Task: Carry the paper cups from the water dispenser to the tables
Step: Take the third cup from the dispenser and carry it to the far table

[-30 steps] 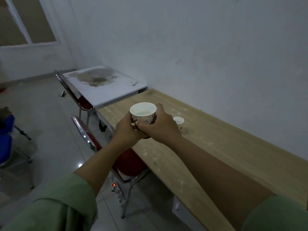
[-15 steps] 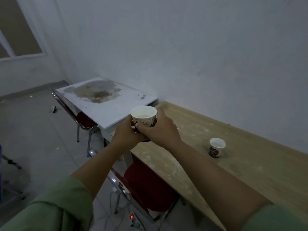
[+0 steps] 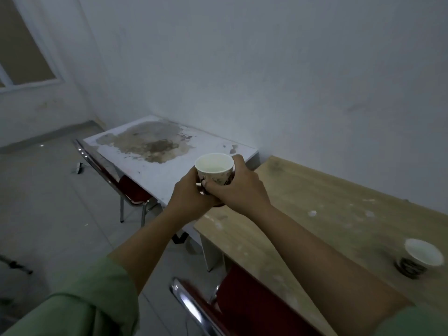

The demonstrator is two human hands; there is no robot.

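Note:
A white paper cup (image 3: 214,166) with a dark printed band is held upright in front of me, liquid showing inside. My left hand (image 3: 189,193) wraps its left side and base; my right hand (image 3: 238,187) wraps its right side. The cup hangs above the gap where the stained white table (image 3: 155,173) meets the long wooden table (image 3: 327,202). A second paper cup (image 3: 418,257) stands on the wooden table at the far right, apart from my hands.
A red chair with a chrome frame (image 3: 126,187) is tucked at the white table. Another red chair (image 3: 242,304) sits under the wooden table close below me. A white wall runs behind both tables; tiled floor lies to the left.
I have moved forward along the wooden table with the cup. The white table is nearer, and the second cup has slid to the far right of view.

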